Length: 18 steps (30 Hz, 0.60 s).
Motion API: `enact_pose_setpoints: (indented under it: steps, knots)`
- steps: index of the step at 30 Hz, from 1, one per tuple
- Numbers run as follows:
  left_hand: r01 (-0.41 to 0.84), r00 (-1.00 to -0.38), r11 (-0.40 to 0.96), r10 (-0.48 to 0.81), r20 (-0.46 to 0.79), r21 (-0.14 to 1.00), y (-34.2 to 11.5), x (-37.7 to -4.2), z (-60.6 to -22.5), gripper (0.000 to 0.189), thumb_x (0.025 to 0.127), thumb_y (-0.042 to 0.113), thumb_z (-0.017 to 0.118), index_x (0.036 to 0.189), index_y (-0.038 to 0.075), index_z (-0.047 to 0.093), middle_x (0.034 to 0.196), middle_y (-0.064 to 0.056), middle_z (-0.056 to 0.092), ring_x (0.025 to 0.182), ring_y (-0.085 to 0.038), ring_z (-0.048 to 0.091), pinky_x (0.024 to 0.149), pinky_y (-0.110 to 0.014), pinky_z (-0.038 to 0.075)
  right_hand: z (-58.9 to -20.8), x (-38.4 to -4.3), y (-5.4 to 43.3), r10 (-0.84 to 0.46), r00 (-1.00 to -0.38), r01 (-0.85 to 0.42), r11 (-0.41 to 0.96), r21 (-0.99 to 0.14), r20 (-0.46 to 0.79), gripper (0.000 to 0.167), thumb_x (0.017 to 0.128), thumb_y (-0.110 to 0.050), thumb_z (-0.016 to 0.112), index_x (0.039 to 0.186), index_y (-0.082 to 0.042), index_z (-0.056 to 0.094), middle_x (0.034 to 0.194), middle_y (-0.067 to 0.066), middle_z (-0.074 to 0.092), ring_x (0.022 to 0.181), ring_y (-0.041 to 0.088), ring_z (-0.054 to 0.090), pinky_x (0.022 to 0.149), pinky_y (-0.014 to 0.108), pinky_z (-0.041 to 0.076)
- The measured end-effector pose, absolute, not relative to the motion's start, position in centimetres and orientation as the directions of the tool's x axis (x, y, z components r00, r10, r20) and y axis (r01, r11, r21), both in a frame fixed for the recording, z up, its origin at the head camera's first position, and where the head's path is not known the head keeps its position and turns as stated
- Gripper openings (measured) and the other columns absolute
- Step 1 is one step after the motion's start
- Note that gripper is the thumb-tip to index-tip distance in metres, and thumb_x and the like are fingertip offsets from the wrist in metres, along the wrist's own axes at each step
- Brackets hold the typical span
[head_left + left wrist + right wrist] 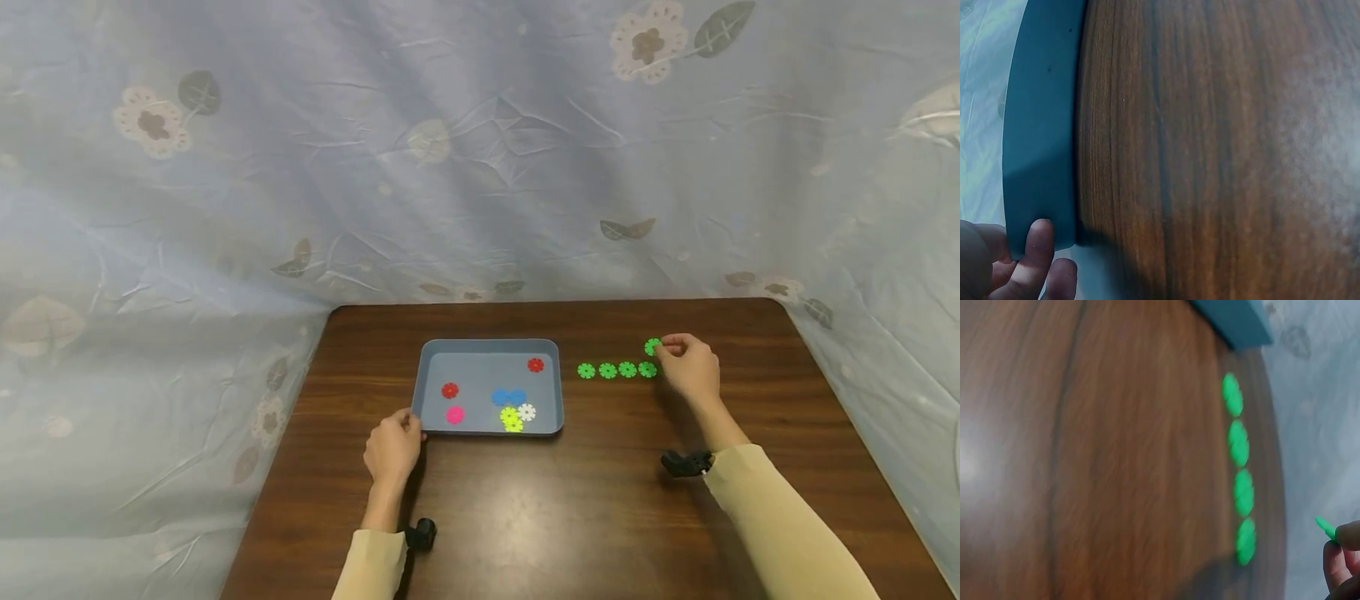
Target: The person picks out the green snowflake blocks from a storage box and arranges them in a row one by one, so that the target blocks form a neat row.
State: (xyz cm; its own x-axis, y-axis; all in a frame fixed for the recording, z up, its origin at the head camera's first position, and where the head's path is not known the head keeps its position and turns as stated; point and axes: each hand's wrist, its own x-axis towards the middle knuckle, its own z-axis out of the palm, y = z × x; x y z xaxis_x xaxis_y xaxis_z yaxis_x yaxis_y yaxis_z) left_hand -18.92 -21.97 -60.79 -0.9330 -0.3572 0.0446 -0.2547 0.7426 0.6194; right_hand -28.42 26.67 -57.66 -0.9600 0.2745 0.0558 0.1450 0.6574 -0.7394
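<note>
At the tray's near left corner is my left hand (393, 447), gripping the blue-grey tray (491, 345). Its fingertips (1040, 240) press the outer wall in the left wrist view, while the thumb is partly out of sight. My right hand (692, 367) pinches a green snowflake disc (652, 347) by its edge, raised above the table. The right wrist view shows this pinched disc (1326, 528) nearly edge-on. Below it, a row of several green snowflake discs (617, 370) lies on the table, right of the tray.
Inside the tray lie red discs (536, 365), a pink disc (455, 415), blue discs (500, 398), a white disc (527, 412) and yellow discs (513, 425). The brown wooden table (495, 517) ends at a patterned cloth (480, 208) behind.
</note>
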Motion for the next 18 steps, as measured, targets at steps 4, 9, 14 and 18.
enact_pose_setpoints:
  steps: [4,9,14,18]
  knots:
    - [-0.255,-0.933,0.74,-0.358,0.042,0.623,-22.0,-19.0,-60.9,0.033,0.097,0.022,0.057,0.12,0.012,0.077,0.066,0.01,0.069,0.053,-0.02,0.054,0.044,-0.035,0.038,-58.7,-27.9,28.3,0.293,-0.956,0.19,0.671,-0.717,0.021,0.037,0.103,-0.033,0.062,0.122,-0.003,0.07,0.113,0.017,0.073,0.097,0.037,0.066,0.078,0.047,0.047]
    - [-0.26,-0.933,0.74,-0.359,0.036,0.621,-22.1,-19.0,-60.9,0.033,0.097,0.023,0.057,0.12,0.012,0.077,0.066,0.01,0.068,0.054,-0.019,0.054,0.045,-0.035,0.037,-59.8,-27.4,29.2,0.289,-0.957,0.223,0.684,-0.695,-0.024,0.038,0.103,-0.031,0.061,0.123,0.0,0.069,0.113,0.019,0.073,0.098,0.038,0.067,0.078,0.048,0.047]
    - [-0.261,-0.932,0.74,-0.36,0.037,0.62,-22.1,-19.0,-60.9,0.033,0.097,0.023,0.057,0.121,0.012,0.077,0.066,0.011,0.069,0.055,-0.019,0.056,0.045,-0.035,0.038,-60.5,-27.1,29.6,0.274,-0.96,0.233,0.694,-0.681,-0.05,0.039,0.103,-0.029,0.059,0.124,0.002,0.068,0.114,0.021,0.072,0.098,0.039,0.067,0.077,0.05,0.049]
    - [-0.258,-0.933,0.743,-0.357,0.039,0.618,-22.0,-19.0,-60.8,0.034,0.097,0.023,0.057,0.121,0.011,0.077,0.066,0.011,0.069,0.055,-0.019,0.056,0.045,-0.035,0.039,-61.2,-27.0,30.0,0.281,-0.956,0.262,0.698,-0.667,-0.082,0.041,0.103,-0.032,0.058,0.124,0.002,0.068,0.114,0.02,0.072,0.097,0.038,0.067,0.073,0.047,0.049]
